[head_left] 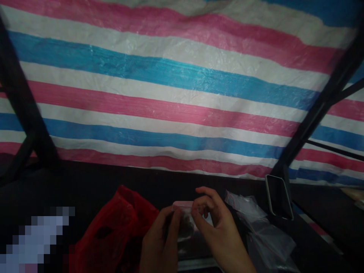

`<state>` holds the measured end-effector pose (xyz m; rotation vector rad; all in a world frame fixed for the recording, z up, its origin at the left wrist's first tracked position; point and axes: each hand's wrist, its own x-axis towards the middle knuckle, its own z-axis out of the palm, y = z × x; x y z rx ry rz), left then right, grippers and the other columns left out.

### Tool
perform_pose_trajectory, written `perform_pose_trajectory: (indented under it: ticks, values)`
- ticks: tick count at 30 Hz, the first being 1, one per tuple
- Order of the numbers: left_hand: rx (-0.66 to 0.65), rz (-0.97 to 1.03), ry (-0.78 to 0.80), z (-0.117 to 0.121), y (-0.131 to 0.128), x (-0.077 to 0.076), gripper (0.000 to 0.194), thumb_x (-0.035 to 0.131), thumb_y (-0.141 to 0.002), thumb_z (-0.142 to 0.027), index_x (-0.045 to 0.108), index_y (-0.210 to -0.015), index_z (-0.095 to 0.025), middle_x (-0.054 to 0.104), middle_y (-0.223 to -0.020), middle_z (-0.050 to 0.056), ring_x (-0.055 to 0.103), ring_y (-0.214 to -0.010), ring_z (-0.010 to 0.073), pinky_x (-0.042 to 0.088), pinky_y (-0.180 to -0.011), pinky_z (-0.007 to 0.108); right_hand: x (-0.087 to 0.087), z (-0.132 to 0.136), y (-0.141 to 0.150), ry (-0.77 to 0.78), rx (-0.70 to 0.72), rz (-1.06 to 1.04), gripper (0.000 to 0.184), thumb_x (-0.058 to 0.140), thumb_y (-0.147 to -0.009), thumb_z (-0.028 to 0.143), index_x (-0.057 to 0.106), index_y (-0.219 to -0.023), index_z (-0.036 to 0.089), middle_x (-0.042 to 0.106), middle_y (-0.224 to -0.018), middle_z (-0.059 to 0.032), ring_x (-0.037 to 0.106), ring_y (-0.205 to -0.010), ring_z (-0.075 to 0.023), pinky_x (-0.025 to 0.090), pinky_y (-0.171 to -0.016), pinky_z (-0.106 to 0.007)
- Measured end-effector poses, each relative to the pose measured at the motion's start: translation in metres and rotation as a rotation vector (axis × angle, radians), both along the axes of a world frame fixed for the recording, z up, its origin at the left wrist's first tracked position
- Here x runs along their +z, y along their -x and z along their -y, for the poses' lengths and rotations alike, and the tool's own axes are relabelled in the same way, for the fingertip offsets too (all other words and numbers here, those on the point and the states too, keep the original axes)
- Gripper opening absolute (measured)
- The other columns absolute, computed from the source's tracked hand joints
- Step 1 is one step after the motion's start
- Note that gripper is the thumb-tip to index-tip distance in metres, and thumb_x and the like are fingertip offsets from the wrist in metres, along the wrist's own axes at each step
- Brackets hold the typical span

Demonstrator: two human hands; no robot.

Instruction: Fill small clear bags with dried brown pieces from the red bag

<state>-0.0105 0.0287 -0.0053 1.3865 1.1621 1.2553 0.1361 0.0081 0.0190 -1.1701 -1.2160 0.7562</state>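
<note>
A small clear plastic bag (186,227) with a pinkish top edge is between my two hands, low in the middle of the head view. My left hand (163,237) pinches its left side near the top, thumb and fingers together. On the right, the thumb and a curled finger of my right hand (217,225) close on the bag's upper right part, while another finger is raised. Something darker shows in or behind the bag, too dim to make out. Beside my left hand is a crumpled red plastic bag (105,227).
Several clear zip bags (261,223) lie in a loose pile right of my right hand. Beyond them a smartphone (280,197) leans by a dark metal post (309,117). Striped plastic sheeting (170,102) hangs behind the dark table (85,176). The lower left corner is pixelated.
</note>
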Motion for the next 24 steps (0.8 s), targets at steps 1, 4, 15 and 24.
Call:
perform_pose_trajectory:
  ticks: [1, 4, 15, 24]
  values:
    - [-0.001, -0.008, -0.003, -0.0003, 0.0005, -0.0005, 0.039, 0.061, -0.092, -0.062, 0.078, -0.096, -0.027, 0.083, -0.096, 0.003, 0.078, -0.088, 0.0232, 0.062, -0.079, 0.029, -0.0007, -0.0005, 0.0, -0.008, -0.007, -0.014, 0.036, 0.073, -0.09, 0.033, 0.058, -0.123, 0.028, 0.062, -0.084, 0.0047, 0.054, -0.081, -0.0171, 0.043, -0.082, -0.032]
    - [-0.015, -0.039, 0.017, -0.0011, 0.0023, -0.0031, 0.038, 0.06, -0.092, -0.059, 0.078, -0.099, -0.026, 0.083, -0.101, 0.004, 0.078, -0.09, 0.0233, 0.063, -0.081, 0.028, -0.0029, -0.0014, -0.001, -0.014, 0.02, -0.054, 0.043, 0.074, -0.089, 0.031, 0.057, -0.128, 0.028, 0.063, -0.085, 0.005, 0.056, -0.08, -0.0163, 0.045, -0.081, -0.031]
    - [-0.019, -0.056, 0.077, -0.0039, 0.0023, -0.0071, 0.045, 0.057, -0.092, -0.061, 0.075, -0.108, -0.023, 0.082, -0.113, 0.006, 0.078, -0.1, 0.0244, 0.062, -0.085, 0.029, -0.004, -0.001, -0.0039, 0.016, 0.086, -0.123, 0.059, 0.078, -0.085, 0.031, 0.054, -0.138, 0.029, 0.068, -0.087, 0.0041, 0.064, -0.081, -0.0168, 0.049, -0.078, -0.031]
    - [-0.04, -0.062, 0.04, -0.0037, 0.0001, -0.0034, 0.036, 0.059, -0.091, -0.057, 0.076, -0.097, -0.026, 0.083, -0.101, 0.004, 0.079, -0.089, 0.0237, 0.063, -0.08, 0.028, -0.0034, -0.0028, -0.0025, -0.048, 0.01, -0.068, 0.047, 0.075, -0.08, 0.019, 0.061, -0.124, 0.027, 0.063, -0.079, 0.006, 0.056, -0.074, -0.0154, 0.046, -0.074, -0.029]
